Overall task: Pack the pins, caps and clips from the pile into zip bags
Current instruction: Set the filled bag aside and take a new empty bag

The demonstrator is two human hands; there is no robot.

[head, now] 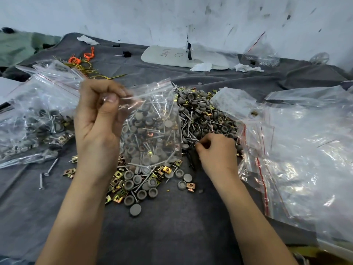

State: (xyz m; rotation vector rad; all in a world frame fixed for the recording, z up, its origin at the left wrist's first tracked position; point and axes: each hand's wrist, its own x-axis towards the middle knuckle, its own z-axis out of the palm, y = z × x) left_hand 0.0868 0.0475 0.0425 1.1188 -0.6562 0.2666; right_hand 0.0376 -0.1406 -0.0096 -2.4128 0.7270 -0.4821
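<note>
Currently, a grey cloth [172, 226] is covering the surface beneath both grips. Just right of the right-hand grip, a stack of empty zip bags [305, 150] is lying flat, with its red seal lines showing. Left of the left-hand grip, filled zip bags [34, 121] are lying heaped on the cloth. The pile [200, 115] of pins, caps and clips is spreading from directly under the right-hand grip away toward the wall.

The left hand [97, 121] is pinching the top corner of the held zip bag [150, 127] between the thumb and curled fingers. This bag is hanging below and to the right of that grip, partly filled with pins, caps and clips.

The right hand [215, 152] is reaching palm down into the near edge of the pile, fingertips curled together. Whether it is holding anything cannot be determined.

Below the left-hand grip, loose caps [135, 210] and brass clips [191, 187] are lying scattered.
</note>
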